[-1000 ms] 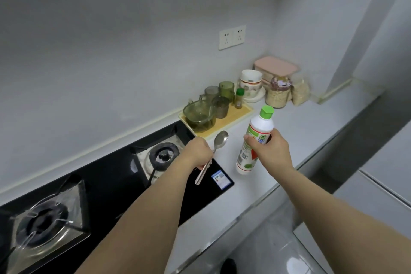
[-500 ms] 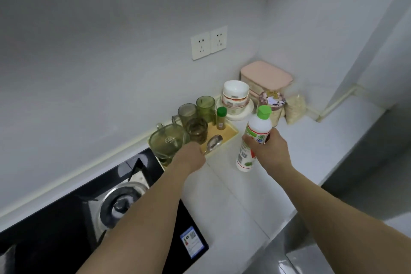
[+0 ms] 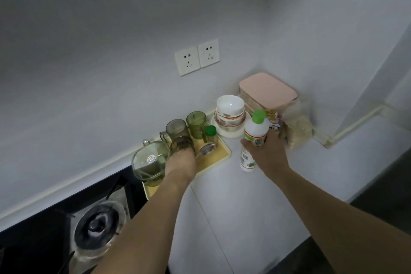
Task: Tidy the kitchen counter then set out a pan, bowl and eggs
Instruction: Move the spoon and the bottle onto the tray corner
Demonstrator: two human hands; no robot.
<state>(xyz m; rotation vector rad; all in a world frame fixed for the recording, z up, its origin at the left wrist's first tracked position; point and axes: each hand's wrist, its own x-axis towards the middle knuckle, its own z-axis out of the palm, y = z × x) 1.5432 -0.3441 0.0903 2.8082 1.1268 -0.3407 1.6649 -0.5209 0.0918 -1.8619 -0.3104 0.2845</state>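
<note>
Counter (image 3: 233, 218), white, runs from the near edge to the wall; black hob (image 3: 66, 224) with burner (image 3: 97, 229) at near left. Right hand (image 3: 266, 153) wrapped round a white bottle (image 3: 253, 135) with green cap, upright, base at or just above the counter, cannot tell which. Left hand (image 3: 181, 161) over the yellow tray (image 3: 220, 151), closed on a spoon (image 3: 206, 148) whose bowl lies on the tray. Glass jug (image 3: 149, 162) and green cups (image 3: 195, 121) on the tray beyond. Farther back: stacked bowls (image 3: 230, 110) on a plate, pink-lidded box (image 3: 266, 91), sockets (image 3: 196, 56) on the wall.
</note>
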